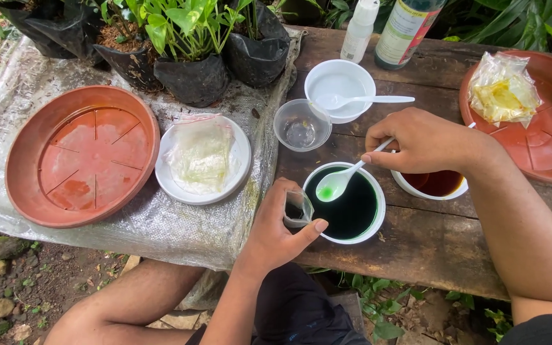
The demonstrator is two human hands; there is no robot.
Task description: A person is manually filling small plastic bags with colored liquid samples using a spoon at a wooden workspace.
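My right hand (420, 142) holds a white plastic spoon (337, 184) over a white bowl of dark green liquid (352, 206); the spoon's bowl carries a little bright green liquid. My left hand (279, 227) grips a small clear plastic cup (297, 209), tilted at the near-left rim of the green bowl. Under my right wrist a second white bowl with dark red-brown liquid (434, 184) is partly hidden.
A white bowl of clear liquid with a spoon (338, 86), an empty clear cup (301, 124), two bottles (378, 25), a white plate with a plastic bag (202, 156), two terracotta saucers (81, 156), one holding a yellowish bag (503, 89), and potted plants (190, 45) stand on the wooden bench (429, 243).
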